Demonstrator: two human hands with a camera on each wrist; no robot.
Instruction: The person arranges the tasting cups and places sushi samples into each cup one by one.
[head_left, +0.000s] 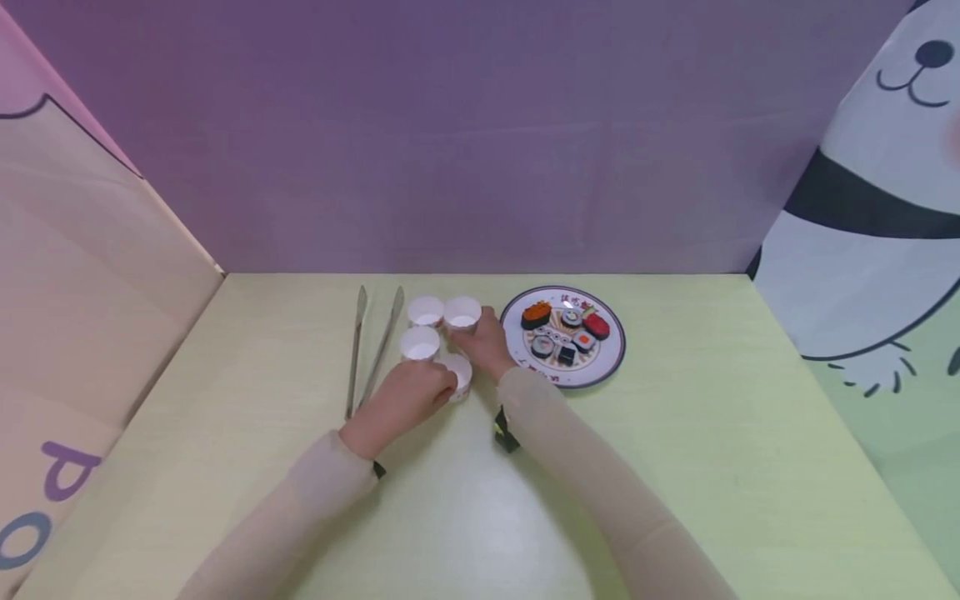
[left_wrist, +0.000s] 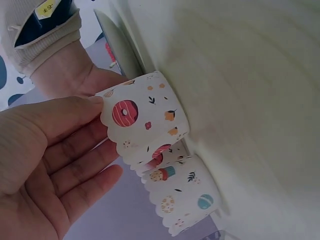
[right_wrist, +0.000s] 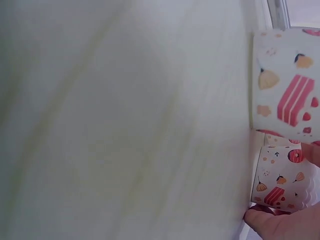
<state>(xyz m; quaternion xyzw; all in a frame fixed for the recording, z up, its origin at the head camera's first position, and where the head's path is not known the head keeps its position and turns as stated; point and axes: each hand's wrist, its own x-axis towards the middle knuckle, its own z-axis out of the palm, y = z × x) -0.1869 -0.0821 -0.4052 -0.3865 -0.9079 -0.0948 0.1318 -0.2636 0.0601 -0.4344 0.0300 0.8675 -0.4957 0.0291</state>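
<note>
Several white paper baking cups stand close together on the table in the head view. My left hand [head_left: 405, 393] pinches the rim of the front right paper cup [head_left: 461, 382], which has a pink doughnut print [left_wrist: 125, 113] in the left wrist view. With its fingers around the back right paper cup [head_left: 462, 313], my right hand [head_left: 489, 346] grips it from the right side. Another two, a back left cup [head_left: 425, 311] and a front left cup [head_left: 420, 343], stand beside these, untouched. All open upward.
Metal tongs [head_left: 381, 346] lie left of the cups. A round plate [head_left: 611, 362] with several sushi pieces [head_left: 567, 333] sits to the right. A small dark green piece [head_left: 506, 435] lies under the right forearm. A purple wall [head_left: 480, 150] rises behind the table [head_left: 712, 450].
</note>
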